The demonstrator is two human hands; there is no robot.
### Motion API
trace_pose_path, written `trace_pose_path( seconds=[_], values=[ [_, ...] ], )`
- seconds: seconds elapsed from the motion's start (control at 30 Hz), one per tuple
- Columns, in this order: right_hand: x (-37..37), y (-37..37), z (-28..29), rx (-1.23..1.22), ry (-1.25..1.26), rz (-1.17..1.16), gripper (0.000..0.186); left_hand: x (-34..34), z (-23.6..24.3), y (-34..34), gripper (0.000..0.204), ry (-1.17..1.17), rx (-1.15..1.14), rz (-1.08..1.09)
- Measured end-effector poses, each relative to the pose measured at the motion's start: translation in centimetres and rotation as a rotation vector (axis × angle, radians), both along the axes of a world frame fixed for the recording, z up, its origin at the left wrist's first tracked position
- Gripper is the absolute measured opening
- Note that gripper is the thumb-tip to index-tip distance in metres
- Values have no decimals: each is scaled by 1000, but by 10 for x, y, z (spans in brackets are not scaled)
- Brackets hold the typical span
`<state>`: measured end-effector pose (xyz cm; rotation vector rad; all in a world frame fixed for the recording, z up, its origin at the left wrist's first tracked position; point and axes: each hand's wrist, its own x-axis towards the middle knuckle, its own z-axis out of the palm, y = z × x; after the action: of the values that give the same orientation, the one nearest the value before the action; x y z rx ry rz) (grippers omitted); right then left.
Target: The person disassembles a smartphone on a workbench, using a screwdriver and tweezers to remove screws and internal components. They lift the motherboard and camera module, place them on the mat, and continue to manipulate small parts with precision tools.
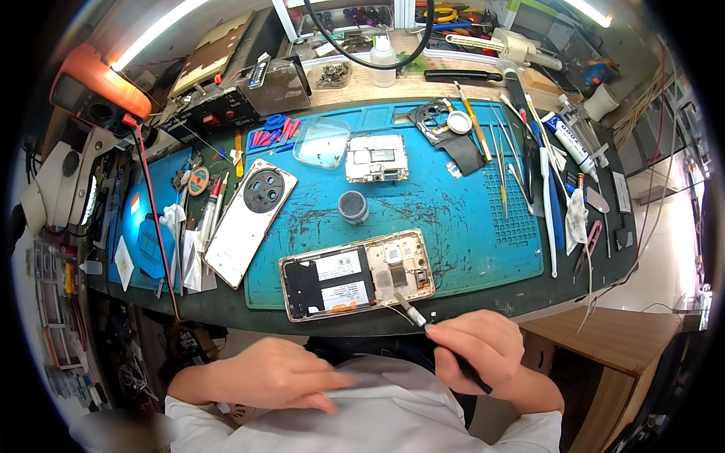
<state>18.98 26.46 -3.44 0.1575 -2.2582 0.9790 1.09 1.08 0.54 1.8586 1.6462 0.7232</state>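
Observation:
An opened phone (332,278) lies on the blue work mat, its dark battery with white labels on the left and its bare gold frame on the right. My right hand (483,347) is closed round a craft knife (415,315) with a black handle and silver collar. The knife's flat blade reaches over the phone's near edge; whether it touches cannot be told. In front of my body, my left hand (291,375) hangs with fingers stretched out, slightly blurred, holding nothing. Beyond the phone stand a small grey-lidded jar (353,207) and a phone circuit board (377,158).
A phone back cover (251,224) with a round black camera ring lies left on the mat (483,257). Tweezers (503,177), brushes and a glue tube (570,146) crowd the right side. An orange multimeter (102,87) and a lamp (64,177) stand left.

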Motion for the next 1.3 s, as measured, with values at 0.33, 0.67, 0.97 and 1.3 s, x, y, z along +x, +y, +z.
trace_pose_path(
  seconds=[0.33,0.67,0.97,1.3],
  values=[
    [-11,-3,-3,69,-80,29,33,-13,-12,36,45,389,403,260],
    [-19,-8,-9,108,-72,-2,31,-18,-33,45,63,448,424,299],
    [-23,-12,-13,162,-53,-32,30,-20,-35,43,51,429,482,314],
    [-5,-8,-1,191,133,225,25,-11,-21,27,38,23,454,349]
  ],
)
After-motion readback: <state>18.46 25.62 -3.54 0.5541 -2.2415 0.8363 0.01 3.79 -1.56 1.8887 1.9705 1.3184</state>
